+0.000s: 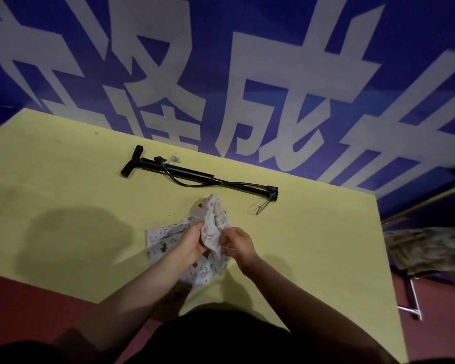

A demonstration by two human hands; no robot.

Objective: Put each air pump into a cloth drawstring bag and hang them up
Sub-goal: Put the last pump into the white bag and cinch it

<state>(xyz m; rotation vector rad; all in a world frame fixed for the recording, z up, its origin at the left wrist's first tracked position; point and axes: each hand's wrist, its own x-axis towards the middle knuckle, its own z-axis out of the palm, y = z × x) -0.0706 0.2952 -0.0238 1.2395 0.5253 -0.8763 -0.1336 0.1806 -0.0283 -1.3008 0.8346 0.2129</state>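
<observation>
Both hands, left hand (192, 239) and right hand (238, 243), grip the printed drawstring bag (213, 222); the black air pump (195, 174) lies unbagged on the counter (63, 179).

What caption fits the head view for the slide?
Both hands, left hand and right hand, work a printed cloth bag on a yellow table; black air pump lies beyond, unbagged.

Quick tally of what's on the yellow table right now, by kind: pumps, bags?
Air pumps: 1, the black pump lying near the table's far edge.
Cloth drawstring bags: 1, the printed bag held by the left hand and right hand.
Total: 2
</observation>
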